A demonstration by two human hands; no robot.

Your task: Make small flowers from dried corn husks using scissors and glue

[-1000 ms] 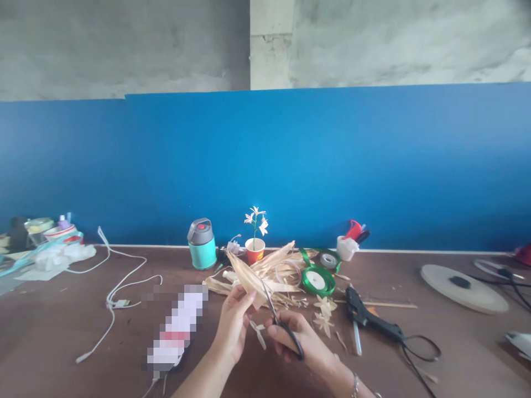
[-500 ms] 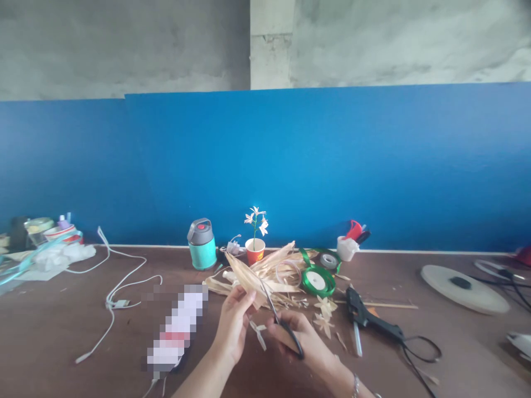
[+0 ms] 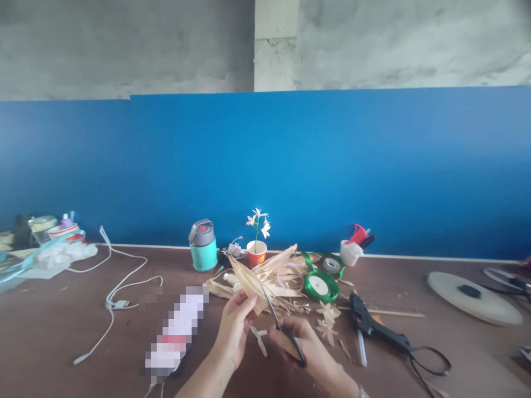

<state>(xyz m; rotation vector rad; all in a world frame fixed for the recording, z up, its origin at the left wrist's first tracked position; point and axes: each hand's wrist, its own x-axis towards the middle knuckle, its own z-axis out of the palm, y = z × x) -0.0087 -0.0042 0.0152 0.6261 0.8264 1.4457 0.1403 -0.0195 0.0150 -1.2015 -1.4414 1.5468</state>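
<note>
Dry husk [image 3: 245, 276] is held above the table [image 3: 124, 342], approx. ctr, its lower end pinched btwn thumb & fingers of the L hand [image 3: 236, 329]. Scissors [image 3: 274, 309] are gripped by the handles in the R hand [image 3: 302, 342], blades at the husk's R edge. From the husk: cup [image 3: 256, 257] w/ flower stem [image 3: 256, 232] at 1 o'clock, flask [image 3: 203, 255] at 10, green ribbon [image 3: 330, 292] at 3, glue gun [image 3: 381, 328] btwn 3 & 4.

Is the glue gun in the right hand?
No, the right hand holds scissors; the glue gun lies on the table.
</note>
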